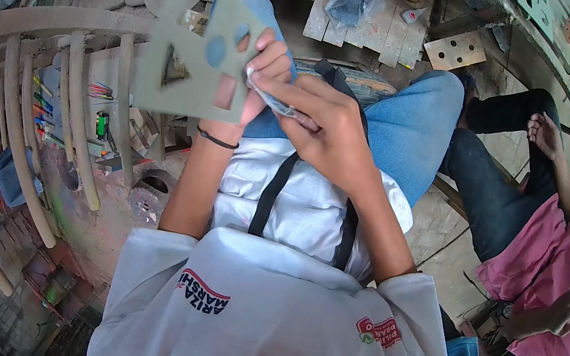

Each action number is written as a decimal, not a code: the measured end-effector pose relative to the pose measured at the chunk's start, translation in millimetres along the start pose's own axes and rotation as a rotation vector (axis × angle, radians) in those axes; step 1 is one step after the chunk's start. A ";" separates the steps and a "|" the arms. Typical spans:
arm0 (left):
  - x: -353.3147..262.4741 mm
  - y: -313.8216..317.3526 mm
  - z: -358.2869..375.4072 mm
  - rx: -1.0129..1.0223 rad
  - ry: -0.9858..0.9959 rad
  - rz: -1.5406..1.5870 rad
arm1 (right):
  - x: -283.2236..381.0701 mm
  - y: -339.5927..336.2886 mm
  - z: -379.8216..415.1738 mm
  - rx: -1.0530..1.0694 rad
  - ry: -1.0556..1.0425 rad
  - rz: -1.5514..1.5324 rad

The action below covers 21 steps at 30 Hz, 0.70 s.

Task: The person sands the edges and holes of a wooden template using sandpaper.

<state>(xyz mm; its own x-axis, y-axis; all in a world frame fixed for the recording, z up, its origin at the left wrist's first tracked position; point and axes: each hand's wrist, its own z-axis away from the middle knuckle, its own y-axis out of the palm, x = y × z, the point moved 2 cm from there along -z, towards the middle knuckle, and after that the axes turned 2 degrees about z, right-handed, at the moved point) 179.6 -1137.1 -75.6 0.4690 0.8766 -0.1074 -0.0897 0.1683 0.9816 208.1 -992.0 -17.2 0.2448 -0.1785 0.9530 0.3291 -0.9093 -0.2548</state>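
Gripping flat cutout board (pixel 197 50) — hands (pixel 295 116)

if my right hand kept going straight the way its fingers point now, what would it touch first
Most likely the green cut-out board. The right hand points left toward the board's edge, where the left hand grips it; its fingertips already look about at the left fingers, though depth is hard to judge.

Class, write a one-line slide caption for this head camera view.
Left hand holds up a grey-green board with cut-out shapes while the right hand presses a small pale piece against its edge.
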 end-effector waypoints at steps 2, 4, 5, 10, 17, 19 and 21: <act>2.8 5.2 -1.8 0.000 0.011 0.003 | 2.2 0.8 -4.5 0.082 -0.072 0.160; 3.2 3.3 -4.3 0.040 -0.001 -0.013 | -0.1 -3.7 -9.4 0.108 -0.126 0.188; 3.2 2.5 -5.7 0.037 0.003 -0.013 | -0.3 -4.6 -11.0 0.135 -0.181 0.218; 5.0 6.2 -11.7 0.094 -0.016 -0.080 | -1.8 -6.6 -10.0 0.148 -0.242 0.349; 12.2 19.1 -18.5 0.072 -0.035 -0.021 | -0.5 -10.4 -4.8 0.082 -0.284 0.341; 15.8 21.9 -19.0 0.072 -0.059 0.024 | -1.1 -8.6 -3.2 0.092 -0.293 0.369; 11.6 18.0 -23.9 0.153 -0.086 0.005 | -1.2 -7.9 -2.3 0.101 -0.302 0.401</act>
<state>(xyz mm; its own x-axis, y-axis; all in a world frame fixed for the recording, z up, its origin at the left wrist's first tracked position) 162.3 -1113.1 -63.0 0.5426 0.8345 -0.0954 0.0400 0.0878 0.9953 203.1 -985.4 -16.0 0.6174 -0.3755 0.6912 0.2383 -0.7482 -0.6193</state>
